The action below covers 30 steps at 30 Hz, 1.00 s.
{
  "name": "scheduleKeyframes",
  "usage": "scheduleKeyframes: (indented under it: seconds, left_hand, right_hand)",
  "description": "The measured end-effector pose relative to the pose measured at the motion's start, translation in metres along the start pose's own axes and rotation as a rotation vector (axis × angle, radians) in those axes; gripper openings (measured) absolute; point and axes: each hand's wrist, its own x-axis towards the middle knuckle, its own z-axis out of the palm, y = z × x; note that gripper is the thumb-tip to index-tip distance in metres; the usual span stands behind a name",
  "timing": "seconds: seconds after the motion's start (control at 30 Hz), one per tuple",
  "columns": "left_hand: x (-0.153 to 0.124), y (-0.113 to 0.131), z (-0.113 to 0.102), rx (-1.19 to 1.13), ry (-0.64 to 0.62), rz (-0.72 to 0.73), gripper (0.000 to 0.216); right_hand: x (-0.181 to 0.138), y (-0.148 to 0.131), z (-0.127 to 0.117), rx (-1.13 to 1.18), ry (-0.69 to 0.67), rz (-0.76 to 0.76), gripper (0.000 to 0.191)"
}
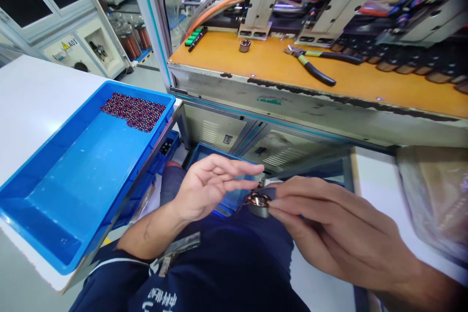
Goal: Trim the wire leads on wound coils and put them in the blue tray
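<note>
My right hand [329, 224] pinches a small round metal part wound with copper wire [258, 203] between thumb and fingers, over my lap. My left hand [208, 185] hovers just left of the part, fingers stretched toward it, the fingertips at or near a thin bit of wire on top; whether they grip it I cannot tell. A blue tray [73, 195] lies on the white table at my left, with several small dark red and copper parts [133, 111] heaped in its far corner.
An orange workbench [263, 61] stands ahead, with pliers [314, 69], a small coil part [244, 45], a black pen [197, 39] and winding machinery with orange hoses behind. Copper wire spools [133, 39] stand at the back left. A plastic bag [435, 195] lies at the right.
</note>
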Motion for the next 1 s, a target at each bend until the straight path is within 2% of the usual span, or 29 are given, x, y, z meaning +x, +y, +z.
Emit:
scheduleKeyframes:
  seconds: [0.13, 0.2, 0.27, 0.33, 0.43, 0.53, 0.6, 0.7, 0.77, 0.87, 1.0]
  left_hand:
    - [0.003, -0.002, -0.002, -0.025, -0.24, -0.358, 0.051]
    - [0.002, -0.003, -0.002, -0.046, -0.256, -0.382, 0.043]
    - [0.002, -0.002, -0.002, -0.039, -0.201, -0.315, 0.032]
    - [0.003, 0.0, -0.001, -0.06, -0.166, -0.267, 0.03]
    - [0.006, 0.002, -0.001, -0.129, -0.154, -0.288, 0.03]
    - [0.012, 0.001, -0.002, -0.159, -0.152, -0.392, 0.036]
    - [0.015, -0.003, -0.003, -0.158, -0.17, -0.502, 0.048]
    - [0.017, -0.008, -0.004, -0.149, -0.278, -0.67, 0.064]
    - [0.017, -0.008, -0.004, -0.134, -0.344, -0.718, 0.061]
    - [0.015, -0.003, -0.002, -0.113, -0.307, -0.641, 0.042]
    - [0.012, 0.002, 0.0, -0.004, -0.226, -0.36, 0.02]
  right_hand:
    - [0.002, 0.002, -0.001, 0.011, -0.011, -0.037, 0.007]
    - [0.003, 0.003, -0.002, 0.021, -0.016, -0.037, 0.007]
    - [0.004, 0.004, -0.004, 0.026, -0.014, -0.024, 0.008]
    - [0.003, 0.005, -0.003, 0.045, 0.001, -0.015, 0.007]
    - [0.003, 0.007, -0.001, 0.1, 0.037, -0.021, 0.005]
    - [0.002, 0.008, 0.001, 0.155, 0.041, -0.033, 0.006]
    - [0.002, 0.008, 0.001, 0.199, 0.01, -0.041, 0.007]
    - [0.001, 0.007, -0.002, 0.262, -0.06, -0.08, 0.011]
    - [-0.001, 0.007, -0.005, 0.227, -0.064, -0.095, 0.011]
    - [-0.005, 0.006, -0.007, 0.085, -0.011, -0.073, 0.008]
    - [-0.008, 0.006, -0.005, 0.022, 0.053, -0.026, 0.007]
